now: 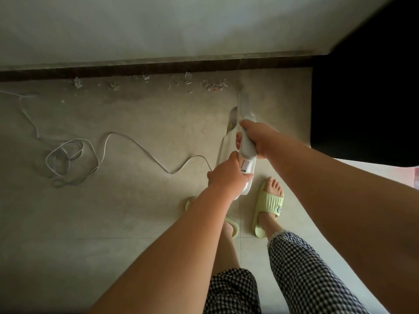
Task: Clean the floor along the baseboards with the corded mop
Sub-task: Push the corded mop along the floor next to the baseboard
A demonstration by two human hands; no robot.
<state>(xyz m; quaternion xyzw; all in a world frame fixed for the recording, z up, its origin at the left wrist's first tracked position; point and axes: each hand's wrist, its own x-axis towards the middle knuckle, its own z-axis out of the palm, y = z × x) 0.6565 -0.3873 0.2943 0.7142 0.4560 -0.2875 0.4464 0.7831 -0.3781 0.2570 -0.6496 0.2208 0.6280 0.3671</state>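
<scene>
While both hands clamp the corded mop (247,146), right hand (258,138) above left hand (223,175) | nozzle near baseboard (136,71), beside paper scraps (214,85) | risk: slack cord (68,157) coiled left could snag or trip the slippered feet (269,207).

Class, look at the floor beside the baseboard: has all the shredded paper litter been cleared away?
No. Clumps of paper litter lie on the floor along the dark baseboard, left of the mop.
</scene>
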